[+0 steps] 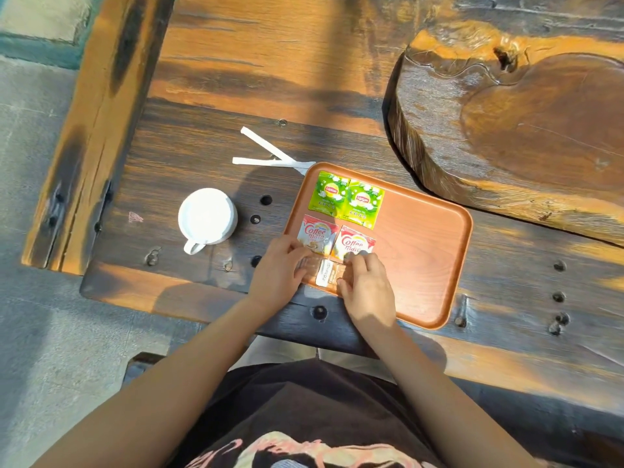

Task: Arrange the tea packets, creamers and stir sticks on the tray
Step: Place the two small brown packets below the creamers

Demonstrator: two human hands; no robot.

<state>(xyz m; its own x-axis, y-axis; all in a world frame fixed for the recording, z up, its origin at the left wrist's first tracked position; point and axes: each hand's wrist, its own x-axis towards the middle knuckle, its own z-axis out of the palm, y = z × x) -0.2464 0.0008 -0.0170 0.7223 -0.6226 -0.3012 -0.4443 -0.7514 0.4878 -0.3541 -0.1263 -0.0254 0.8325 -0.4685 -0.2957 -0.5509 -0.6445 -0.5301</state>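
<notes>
An orange wooden tray (422,251) lies on the table. Two green tea packets (346,199) sit side by side at its far left corner. Below them lie two red-and-white creamer packets (336,240). At the tray's near left edge are small brownish packets (326,272), partly covered by my fingers. My left hand (280,270) presses on their left end and my right hand (366,282) pinches their right end. Two white wrapped stir sticks (270,155) lie crossed on the table just beyond the tray's far left corner.
A white cup (206,217) stands on the table left of the tray. A thick carved wooden slab (513,123) rises at the back right. The table's left edge and near edge are close by, with a stone floor beyond.
</notes>
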